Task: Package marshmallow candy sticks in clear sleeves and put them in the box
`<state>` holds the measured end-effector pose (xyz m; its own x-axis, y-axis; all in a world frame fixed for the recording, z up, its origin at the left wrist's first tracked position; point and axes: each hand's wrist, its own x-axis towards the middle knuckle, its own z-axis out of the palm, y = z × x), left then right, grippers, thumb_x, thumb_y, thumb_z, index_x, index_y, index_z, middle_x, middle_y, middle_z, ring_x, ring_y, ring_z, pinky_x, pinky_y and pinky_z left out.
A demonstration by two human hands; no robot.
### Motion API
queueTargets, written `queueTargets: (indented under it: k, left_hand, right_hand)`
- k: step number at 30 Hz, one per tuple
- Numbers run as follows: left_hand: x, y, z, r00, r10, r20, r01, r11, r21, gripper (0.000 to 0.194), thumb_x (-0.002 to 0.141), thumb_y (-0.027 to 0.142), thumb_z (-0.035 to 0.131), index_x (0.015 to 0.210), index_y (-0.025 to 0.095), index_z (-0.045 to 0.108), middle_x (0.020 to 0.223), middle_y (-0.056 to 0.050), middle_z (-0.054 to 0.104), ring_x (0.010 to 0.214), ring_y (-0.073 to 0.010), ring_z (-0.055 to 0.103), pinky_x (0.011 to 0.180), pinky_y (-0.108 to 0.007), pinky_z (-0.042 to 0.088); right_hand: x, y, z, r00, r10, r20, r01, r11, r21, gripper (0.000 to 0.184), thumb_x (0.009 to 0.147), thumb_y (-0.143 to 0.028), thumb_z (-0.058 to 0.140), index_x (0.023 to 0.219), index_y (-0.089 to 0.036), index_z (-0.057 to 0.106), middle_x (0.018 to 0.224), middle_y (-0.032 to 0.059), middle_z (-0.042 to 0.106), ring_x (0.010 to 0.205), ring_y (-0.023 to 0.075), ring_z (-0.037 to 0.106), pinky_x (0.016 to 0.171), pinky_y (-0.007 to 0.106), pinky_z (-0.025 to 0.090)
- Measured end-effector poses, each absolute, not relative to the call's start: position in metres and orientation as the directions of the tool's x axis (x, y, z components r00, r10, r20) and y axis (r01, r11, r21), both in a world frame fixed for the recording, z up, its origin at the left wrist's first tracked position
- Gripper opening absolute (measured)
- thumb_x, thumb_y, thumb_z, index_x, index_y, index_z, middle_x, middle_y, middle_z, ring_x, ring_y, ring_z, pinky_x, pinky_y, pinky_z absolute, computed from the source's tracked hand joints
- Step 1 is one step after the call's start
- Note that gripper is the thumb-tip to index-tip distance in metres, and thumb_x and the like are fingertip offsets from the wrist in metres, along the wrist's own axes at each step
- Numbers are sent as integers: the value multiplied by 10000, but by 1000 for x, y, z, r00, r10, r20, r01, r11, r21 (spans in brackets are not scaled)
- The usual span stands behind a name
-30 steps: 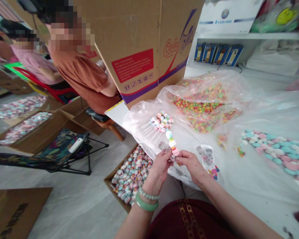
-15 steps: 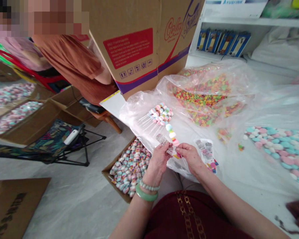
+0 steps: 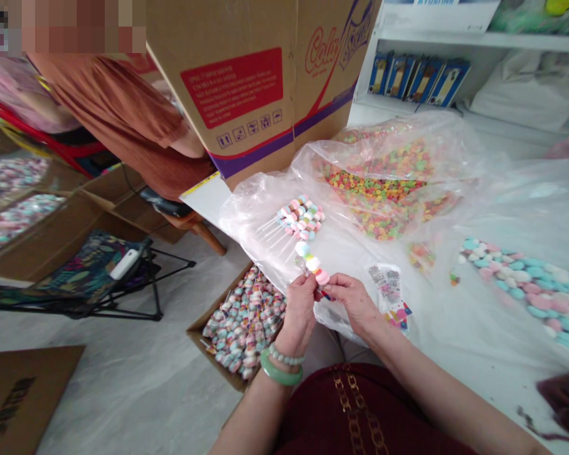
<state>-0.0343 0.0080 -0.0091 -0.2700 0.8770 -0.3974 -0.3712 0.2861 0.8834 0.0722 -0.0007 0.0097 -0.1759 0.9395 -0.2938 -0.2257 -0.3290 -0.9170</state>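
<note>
A marshmallow skewer (image 3: 313, 264) in blue, white, yellow and pink slants up from between my two hands over the table's front edge. My left hand (image 3: 299, 306) is closed in a pinch on a clear printed plastic wrapper (image 3: 300, 261) beside the skewer. How far the wrapper covers the candy, I cannot tell. My right hand (image 3: 354, 302) pinches the skewer's lower end, its stick hidden by the fingers. Just beyond lies a bunch of marshmallow skewers (image 3: 301, 217) with white sticks pointing left. Flat printed wrappers (image 3: 387, 291) rest right of my right hand.
Ring-shaped gummies (image 3: 379, 189) and loose marshmallows (image 3: 533, 284) lie on plastic sheeting. A large carton (image 3: 246, 82) stands at the back. Below left, a box (image 3: 246, 322) holds wrapped skewers. A folding stool (image 3: 99, 265) and a seated person (image 3: 118, 120) are further left.
Both hands have drawn closer together and shifted slightly left with the skewer. The printed wrapper, earlier spread out left of the candy, now sits against it. The whole view has shifted a little.
</note>
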Motion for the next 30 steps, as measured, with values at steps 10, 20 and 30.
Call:
queueTargets:
  k: [10, 20, 30]
  left_hand:
    - [-42, 23, -19, -149, 853, -499, -667, 286, 688, 147, 621, 224, 655, 724, 156, 574, 647, 14, 605, 560, -100, 550, 559, -222, 435]
    - [-40, 10, -20, 41, 831, -554, -638, 449, 626, 151, 710, 245, 659, 800, 130, 619, 691, -23, 632, 564, -115, 565, 541, -240, 467]
    - [-94, 29, -3, -15, 748, -663, -855, 334, 397, 151, 847, 255, 565, 752, 144, 603, 697, -48, 661, 683, -160, 643, 712, -331, 522]
  right_hand:
    - [70, -3, 5, -166, 904, -395, -162, -420, -893, 104, 577, -246, 629, 533, -171, 572, 495, -45, 455, 495, 89, 340, 509, 247, 240]
    - [78, 4, 0, -126, 944, -306, -99, -319, -943, 108, 614, -270, 621, 568, -179, 583, 563, -34, 515, 587, 115, 438, 588, 245, 347]
    - [117, -25, 8, -76, 997, -28, 423, 7, -906, 125, 777, -287, 554, 685, -220, 604, 687, -2, 563, 681, 169, 501, 639, 281, 340]
